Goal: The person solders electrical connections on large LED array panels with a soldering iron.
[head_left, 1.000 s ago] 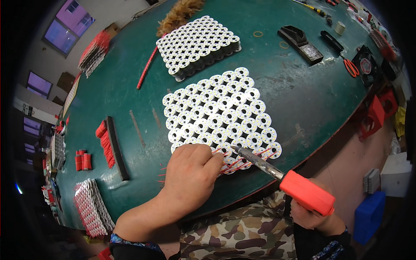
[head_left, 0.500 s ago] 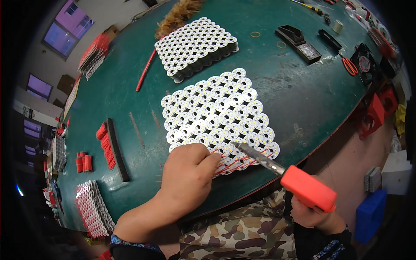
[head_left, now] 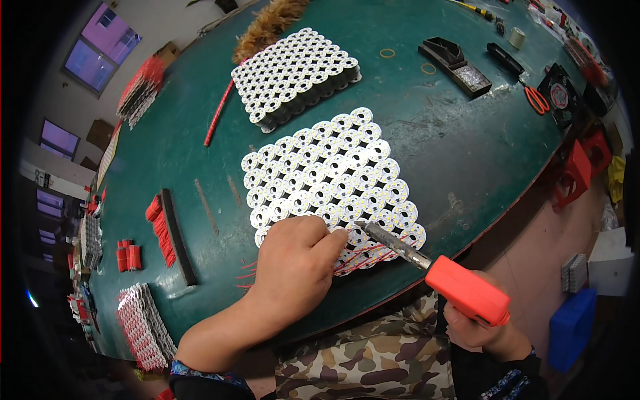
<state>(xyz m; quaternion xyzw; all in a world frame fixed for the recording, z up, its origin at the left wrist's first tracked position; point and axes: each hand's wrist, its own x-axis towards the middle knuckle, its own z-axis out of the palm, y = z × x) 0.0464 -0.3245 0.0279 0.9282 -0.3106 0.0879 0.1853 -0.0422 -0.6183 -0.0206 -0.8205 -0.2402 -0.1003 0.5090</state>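
A square panel of joined round white LED boards (head_left: 313, 175) lies on the green table in front of me. My left hand (head_left: 293, 257) is closed over its near left part, thumb and forefinger pinching thin red wires (head_left: 363, 259). More wire ends stick out on the hand's left side. My right hand (head_left: 480, 327) is wrapped round the orange-red handle of a soldering iron (head_left: 465, 288). Its metal tip reaches the panel close to my left fingertips; whether it touches a board I cannot tell.
Behind the panel stands a thick stack of similar boards (head_left: 293, 77), near a feather duster (head_left: 267, 30). To the left lie a bundle of red wires (head_left: 160, 230), a dark strip (head_left: 177, 237) and wired boards (head_left: 143, 327). Orange-handled scissors (head_left: 535, 100) and a dark holder (head_left: 457, 67) are far right.
My left hand and the iron's tip have shifted slightly right across the panel. The whole scene sits a little further left in view. Both grips stay the same.
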